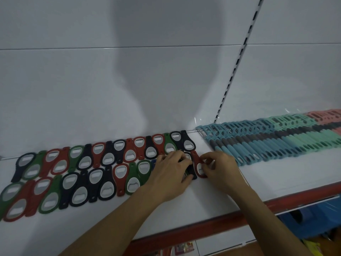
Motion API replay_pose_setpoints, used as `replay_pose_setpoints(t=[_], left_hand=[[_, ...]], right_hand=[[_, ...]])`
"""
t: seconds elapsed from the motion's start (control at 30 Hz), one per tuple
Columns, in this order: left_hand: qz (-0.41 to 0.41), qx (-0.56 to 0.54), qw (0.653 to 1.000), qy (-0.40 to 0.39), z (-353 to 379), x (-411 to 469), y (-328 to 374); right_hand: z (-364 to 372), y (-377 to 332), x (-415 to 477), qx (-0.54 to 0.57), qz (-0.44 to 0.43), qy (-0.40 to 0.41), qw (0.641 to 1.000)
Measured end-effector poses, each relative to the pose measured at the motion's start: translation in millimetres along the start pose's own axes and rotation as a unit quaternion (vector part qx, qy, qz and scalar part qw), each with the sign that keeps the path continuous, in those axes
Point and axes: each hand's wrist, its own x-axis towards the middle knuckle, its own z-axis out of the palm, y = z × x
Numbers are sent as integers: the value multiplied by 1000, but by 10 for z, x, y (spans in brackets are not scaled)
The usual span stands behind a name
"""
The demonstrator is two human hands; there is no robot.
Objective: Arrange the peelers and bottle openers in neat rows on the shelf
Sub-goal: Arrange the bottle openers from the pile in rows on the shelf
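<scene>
Head view: white shelf, two rows of bottle openers, one row of peelers.
Openers too overlapped for an exact count, long axes front to back, heads alternating. Peelers packed tight at right, handles toward the red front edge; bare strip along it. Left hand clenched on a black opener; right hand pinching a red opener, head nearest.

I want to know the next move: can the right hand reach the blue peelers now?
Probably yes. The right hand is beside the blue peelers, with bare shelf between, though its fingers pinch a red opener.
</scene>
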Motion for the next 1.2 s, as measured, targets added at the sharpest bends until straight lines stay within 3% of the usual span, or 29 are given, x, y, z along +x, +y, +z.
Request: replay_pose_setpoints(t=[0.4,0.67,0.93,1.2], left_hand=[[14,10,999,-31,-63,-9,-21],[7,38,999,-12,-360,-192,-345],[-140,139,980,14,-1077,-1098,-1358],[-364,188,911,42,-1999,-2867,-2344]], right_hand=[[-55,12,14,16,16,-39,999],[-77,-138,190,-15,-26,5,1000],[465,-1284,611,-62,-205,-99,972],[1329,-3189,676,-6,-393,-213,895]])
